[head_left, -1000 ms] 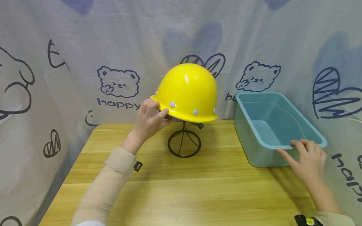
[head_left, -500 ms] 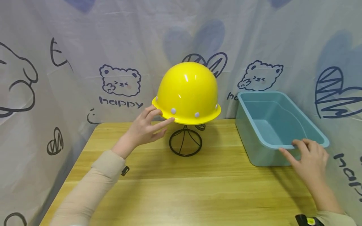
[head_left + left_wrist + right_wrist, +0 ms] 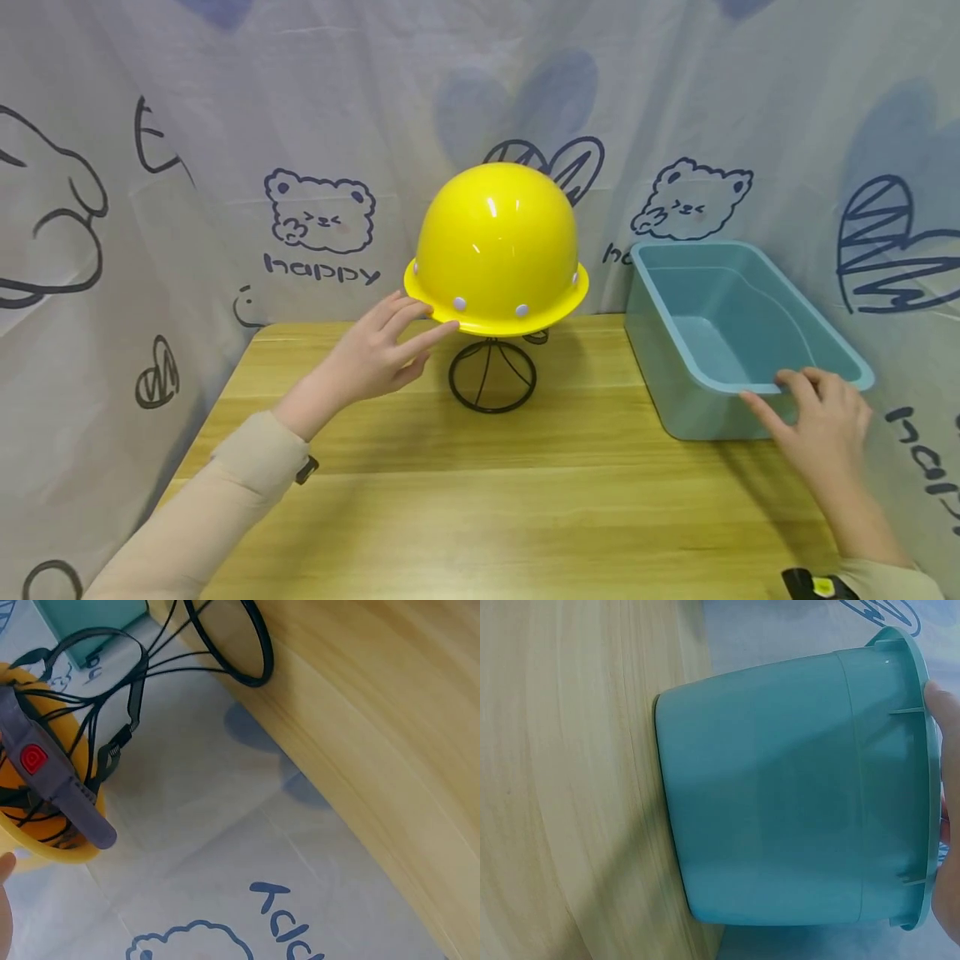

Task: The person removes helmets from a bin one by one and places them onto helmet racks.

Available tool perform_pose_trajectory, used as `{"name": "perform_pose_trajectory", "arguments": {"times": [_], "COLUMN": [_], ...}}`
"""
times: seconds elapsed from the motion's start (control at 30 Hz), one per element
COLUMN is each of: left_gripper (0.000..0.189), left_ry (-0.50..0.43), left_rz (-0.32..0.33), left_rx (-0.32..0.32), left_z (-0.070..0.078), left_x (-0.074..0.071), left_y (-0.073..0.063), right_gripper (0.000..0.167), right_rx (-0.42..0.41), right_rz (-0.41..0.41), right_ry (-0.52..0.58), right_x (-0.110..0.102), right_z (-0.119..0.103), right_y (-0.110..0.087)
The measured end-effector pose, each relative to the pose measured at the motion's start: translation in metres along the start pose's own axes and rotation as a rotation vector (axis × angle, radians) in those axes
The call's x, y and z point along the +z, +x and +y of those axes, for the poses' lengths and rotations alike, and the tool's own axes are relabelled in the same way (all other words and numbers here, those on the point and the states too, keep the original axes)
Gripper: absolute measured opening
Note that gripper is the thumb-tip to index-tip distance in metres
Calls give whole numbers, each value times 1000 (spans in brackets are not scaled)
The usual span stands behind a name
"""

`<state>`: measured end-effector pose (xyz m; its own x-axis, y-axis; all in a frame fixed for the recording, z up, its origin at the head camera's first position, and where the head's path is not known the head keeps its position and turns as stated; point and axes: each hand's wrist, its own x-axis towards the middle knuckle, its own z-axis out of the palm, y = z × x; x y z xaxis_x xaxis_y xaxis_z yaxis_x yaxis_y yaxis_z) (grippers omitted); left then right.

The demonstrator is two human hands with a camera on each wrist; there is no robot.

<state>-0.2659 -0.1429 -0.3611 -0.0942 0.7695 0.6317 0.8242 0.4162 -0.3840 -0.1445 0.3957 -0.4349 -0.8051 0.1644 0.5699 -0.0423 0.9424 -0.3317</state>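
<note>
A yellow hard hat (image 3: 498, 242) sits upright on a black wire stand (image 3: 491, 408). My left hand (image 3: 367, 354) is at the left front of its brim, with extended fingers touching or very close to the edge. In the left wrist view, the underside of the hard hat (image 3: 94, 844) shows a grey headband (image 3: 56, 769), a dark chin strap (image 3: 135, 701) and the stand's wires. My right hand (image 3: 825, 425) holds the near rim of a blue-green plastic bin (image 3: 675, 342), its fingers hooked over the edge. From the right wrist, the bin's outer wall (image 3: 772, 802) fills the view.
Everything stands on a wooden table (image 3: 480, 500). A light curtain (image 3: 322, 108) with bear and heart drawings hangs behind the table and along both sides. The bin stands at the table's right, near the curtain.
My left hand has loosened from the brim and moved slightly down and left, its fingers straightening. The hard hat has levelled and settled lower on the stand. My right hand stays on the bin.
</note>
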Motion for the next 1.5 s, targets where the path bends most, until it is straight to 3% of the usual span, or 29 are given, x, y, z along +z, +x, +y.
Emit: {"name": "perform_pose_trajectory", "arguments": {"times": [0.23,0.37,0.7,1.1,1.5], "left_gripper": [66,65,61,65,70], "left_ry": [1,-4,41,75,90], "left_rz": [-100,-140,-186,-209,-253], "left_rx": [-132,-172,-184,-223,-249], "left_z": [16,22,26,31,37], "left_x": [-10,-12,-10,-17,-33], "left_y": [-4,-6,-13,-14,-5], "right_gripper": [60,58,59,64,56], "right_rx": [-14,0,2,-14,-72], "right_rz": [5,-13,-16,-11,-138], "right_ry": [0,-4,-5,-3,-168], "right_x": [0,-1,0,3,-15], "right_z": [-1,-2,-3,0,2], "right_y": [1,1,1,4,14]}}
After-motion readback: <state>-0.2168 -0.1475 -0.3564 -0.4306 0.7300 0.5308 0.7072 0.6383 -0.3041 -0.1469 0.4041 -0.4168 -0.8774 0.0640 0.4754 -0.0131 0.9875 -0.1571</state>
